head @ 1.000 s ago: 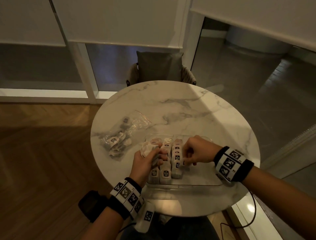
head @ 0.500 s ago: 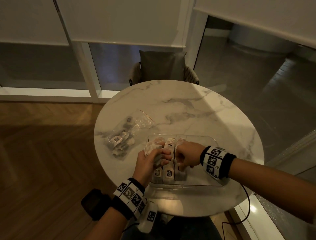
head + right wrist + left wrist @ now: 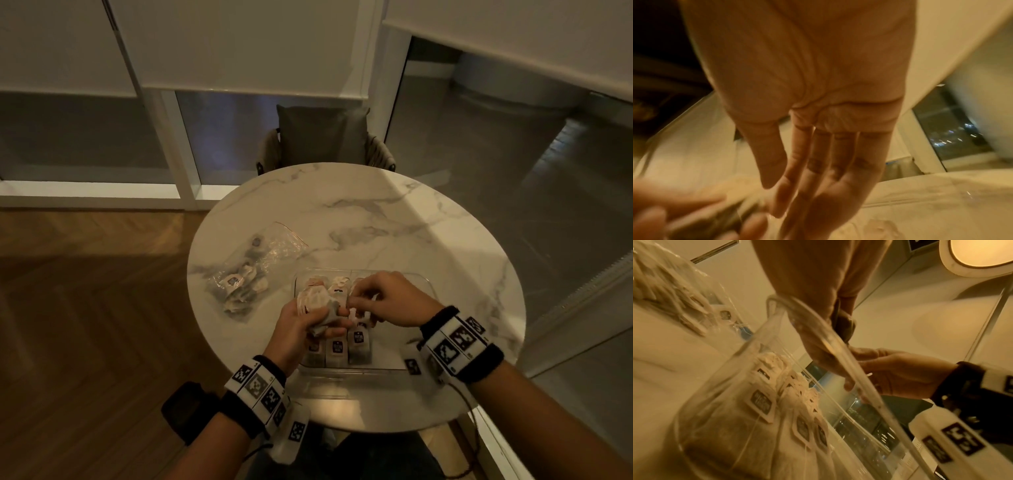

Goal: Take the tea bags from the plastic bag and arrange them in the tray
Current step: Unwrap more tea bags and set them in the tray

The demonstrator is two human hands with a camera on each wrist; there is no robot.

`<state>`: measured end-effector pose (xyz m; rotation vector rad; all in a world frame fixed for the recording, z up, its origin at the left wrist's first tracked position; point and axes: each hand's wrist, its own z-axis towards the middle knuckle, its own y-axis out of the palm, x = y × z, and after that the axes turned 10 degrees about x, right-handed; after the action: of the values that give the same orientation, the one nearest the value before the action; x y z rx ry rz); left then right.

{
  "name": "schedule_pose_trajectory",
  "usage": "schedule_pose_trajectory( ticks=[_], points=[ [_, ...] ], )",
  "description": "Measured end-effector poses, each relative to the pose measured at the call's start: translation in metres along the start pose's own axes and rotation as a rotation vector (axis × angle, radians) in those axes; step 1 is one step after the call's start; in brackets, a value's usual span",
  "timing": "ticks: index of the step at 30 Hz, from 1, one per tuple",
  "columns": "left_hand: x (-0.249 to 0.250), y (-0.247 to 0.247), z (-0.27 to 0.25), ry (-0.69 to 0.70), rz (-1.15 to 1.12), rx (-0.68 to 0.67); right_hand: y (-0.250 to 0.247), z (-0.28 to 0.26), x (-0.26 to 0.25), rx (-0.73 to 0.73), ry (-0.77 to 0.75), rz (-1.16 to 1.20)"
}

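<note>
Handful of tea bags (image 3: 317, 301) held in left hand (image 3: 301, 329), fingers curled round the bunch, above the near-left part of the clear tray (image 3: 424, 284). Right hand (image 3: 394, 301) reaches in from the right; its fingertips sit at the right edge of the bunch, just beside the left fingers. Right wrist view shows the fingers extended, thumb apart, nothing clamped; whether they yet pinch a bag I cannot tell for sure, looks not. So the bunch lies directly left of the right fingertips, touching or nearly so; the right hand is the one placed to draw a single bag off. Filed bags (image 3: 356, 342) stand on edge in rows along the tray's left side, labels up; the rows run from near side to far, so judged next slot is beside these, below the hands. The tray's right portion appears unfilled. Plastic bag (image 3: 250, 270) lies to the left on the round marble table (image 3: 394, 222), apart from the tray, with bags inside. Beyond: cushioned chair (image 3: 322, 137), window blinds, wood floor.
</note>
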<state>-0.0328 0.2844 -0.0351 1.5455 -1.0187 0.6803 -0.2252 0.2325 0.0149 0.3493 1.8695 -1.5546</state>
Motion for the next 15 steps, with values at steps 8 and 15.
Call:
schedule_pose_trajectory(
  ticks=[8,15],
  points=[
    [0.003,0.004,-0.009,0.068,0.164,-0.081,0.037,-0.033,-0.023,0.364,0.002,0.482],
    [0.005,0.001,-0.008,0.035,0.167,-0.024,0.031,-0.047,-0.018,0.475,0.065,0.691]
  ],
)
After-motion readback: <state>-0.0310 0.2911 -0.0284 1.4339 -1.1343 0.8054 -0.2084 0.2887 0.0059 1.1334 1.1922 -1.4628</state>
